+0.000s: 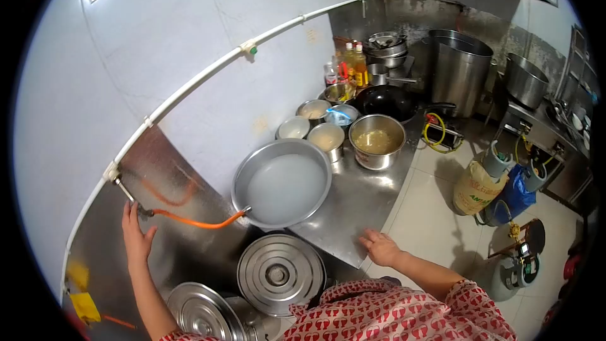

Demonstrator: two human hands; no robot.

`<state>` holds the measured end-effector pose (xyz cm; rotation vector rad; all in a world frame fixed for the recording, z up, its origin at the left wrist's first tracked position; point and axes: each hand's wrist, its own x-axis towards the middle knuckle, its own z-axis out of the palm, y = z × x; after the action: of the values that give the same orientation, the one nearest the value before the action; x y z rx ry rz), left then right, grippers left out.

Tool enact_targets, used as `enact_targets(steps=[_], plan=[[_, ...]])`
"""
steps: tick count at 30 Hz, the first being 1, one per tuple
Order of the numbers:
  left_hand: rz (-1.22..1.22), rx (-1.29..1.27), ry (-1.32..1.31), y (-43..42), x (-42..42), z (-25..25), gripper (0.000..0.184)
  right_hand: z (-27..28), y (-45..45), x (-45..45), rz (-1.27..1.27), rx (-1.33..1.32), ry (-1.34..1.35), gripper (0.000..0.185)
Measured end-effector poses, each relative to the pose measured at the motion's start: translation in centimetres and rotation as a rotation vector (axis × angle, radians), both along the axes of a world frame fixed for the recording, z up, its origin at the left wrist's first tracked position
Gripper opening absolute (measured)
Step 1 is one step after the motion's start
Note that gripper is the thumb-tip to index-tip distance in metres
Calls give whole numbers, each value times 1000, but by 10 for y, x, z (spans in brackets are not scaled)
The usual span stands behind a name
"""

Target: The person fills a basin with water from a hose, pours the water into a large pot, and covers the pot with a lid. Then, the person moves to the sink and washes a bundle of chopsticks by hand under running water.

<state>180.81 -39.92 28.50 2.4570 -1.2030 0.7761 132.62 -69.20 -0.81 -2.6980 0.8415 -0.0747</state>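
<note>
My left hand (136, 235) is raised at the wall tap (134, 199), its fingers stretched out and its thumb apart. The fingertips are right beside the tap; whether they touch it I cannot tell. From the tap an orange hose (202, 221) runs to the rim of a large metal basin (319, 197), which holds cloudy, whitish liquid. At the steel counter's edge is my right hand (381, 248), fingers loosely extended and holding nothing. Below the basin sits a round ridged metal lid (281, 259), with another metal lid (203, 316) lower left.
Behind the basin stand a pot of yellowish liquid (376, 143), several small metal containers, a black wok (386, 102) and bottles (360, 68). A tall stockpot (464, 66) is farther back. Gas cylinders (499, 163) stand on the tiled floor at right.
</note>
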Motion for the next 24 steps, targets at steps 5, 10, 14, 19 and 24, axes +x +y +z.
enact_targets(steps=[5, 10, 14, 19, 24], plan=[[51, 145, -52, -1, 21, 1, 67, -15, -1, 12, -43, 45, 128, 45], [15, 142, 9, -4, 38, 4, 61, -30, 2, 13, -86, 29, 205, 42], [33, 145, 38, -9, 41, 6, 56, -30, 2, 18, -50, -10, 276, 40], [29, 142, 6, -9, 39, 10, 56, -23, 11, 26, -102, 0, 255, 38], [-38, 103, 14, -11, 36, 11, 57, -29, 14, 30, -157, -28, 248, 36]])
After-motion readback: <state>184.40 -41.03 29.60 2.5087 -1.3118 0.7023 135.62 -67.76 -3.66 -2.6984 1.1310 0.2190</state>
